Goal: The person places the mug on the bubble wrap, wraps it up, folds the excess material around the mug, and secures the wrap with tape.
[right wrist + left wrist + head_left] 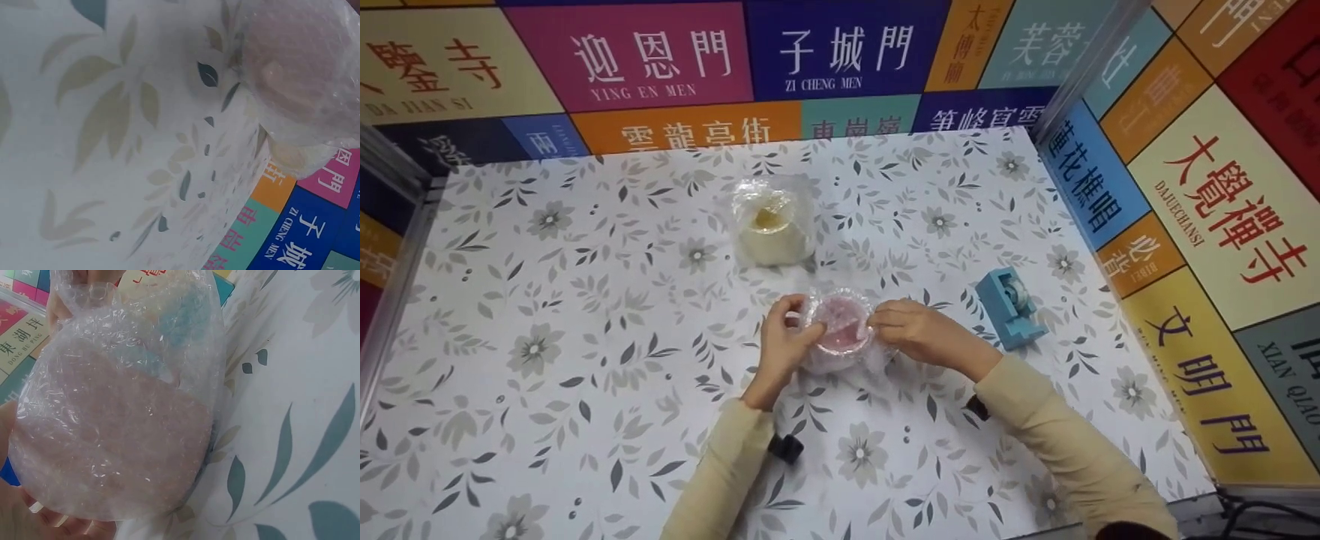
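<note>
A pink rounded vessel (844, 319) stands wrapped in clear bubble wrap (185, 332), with its round opening facing up in the head view. The left hand (786, 341) holds its left side, thumb at the rim and fingers curled round the outside. From the right, the right hand (921, 330) pinches the bubble wrap beside the rim. In the left wrist view the wrap rises above the pink body (124, 433), and fingers of the right hand show at the top. The right wrist view shows the wrapped pink side but not the right hand's fingers.
Behind the hands stands a pale yellow vessel (771, 236), also in bubble wrap. A blue tape dispenser (1011, 307) with a roll of clear tape lies right of the right hand. Colourful panels with lettering (660, 56) border the floral-covered table (622, 420) at the back and sides.
</note>
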Tool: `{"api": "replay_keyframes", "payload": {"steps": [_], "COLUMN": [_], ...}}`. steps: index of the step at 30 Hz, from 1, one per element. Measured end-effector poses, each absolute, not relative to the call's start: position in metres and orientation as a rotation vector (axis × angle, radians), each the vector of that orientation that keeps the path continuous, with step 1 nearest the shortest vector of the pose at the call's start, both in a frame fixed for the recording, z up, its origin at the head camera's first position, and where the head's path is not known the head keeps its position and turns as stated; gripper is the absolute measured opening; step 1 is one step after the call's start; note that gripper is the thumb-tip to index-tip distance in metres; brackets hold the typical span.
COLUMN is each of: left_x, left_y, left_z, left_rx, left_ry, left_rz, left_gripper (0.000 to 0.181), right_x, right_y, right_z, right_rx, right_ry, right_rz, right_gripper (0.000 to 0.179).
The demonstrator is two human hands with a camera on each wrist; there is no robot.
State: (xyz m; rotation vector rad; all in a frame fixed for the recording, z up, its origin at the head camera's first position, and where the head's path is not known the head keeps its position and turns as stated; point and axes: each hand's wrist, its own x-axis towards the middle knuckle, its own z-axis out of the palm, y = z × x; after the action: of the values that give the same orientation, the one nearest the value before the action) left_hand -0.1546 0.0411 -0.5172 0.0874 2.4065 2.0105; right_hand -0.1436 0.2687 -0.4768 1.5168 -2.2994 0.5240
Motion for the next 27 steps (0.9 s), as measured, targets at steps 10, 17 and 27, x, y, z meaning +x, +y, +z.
{"api": "replay_keyframes", "payload": {"steps": [10, 17, 27], "left_x": [-0.155, -0.155, -0.156], "left_y": [0.042, 0.041, 0.040], "left_z": [-0.516, -0.518, -0.517], "left_rx": [0.114, 0.136, 0.176], "left_ry": [2.411, 2.367, 2.385], "left_rz": [1.990, 2.031, 2.019], "left_gripper": [0.040, 0.041, 0.038], "right_x": [-0.152, -0.155, -0.148], "right_y": [0.260, 0.249, 0.241], "right_z": [-0.476, -0.474, -0.469], "right_rx": [1.460, 1.324, 0.796], "right_ry": [-2.468, -2.600, -2.664], "right_rz": [0.719, 0.884, 1.419], "right_gripper": [0.009, 0.011, 0.012]}}
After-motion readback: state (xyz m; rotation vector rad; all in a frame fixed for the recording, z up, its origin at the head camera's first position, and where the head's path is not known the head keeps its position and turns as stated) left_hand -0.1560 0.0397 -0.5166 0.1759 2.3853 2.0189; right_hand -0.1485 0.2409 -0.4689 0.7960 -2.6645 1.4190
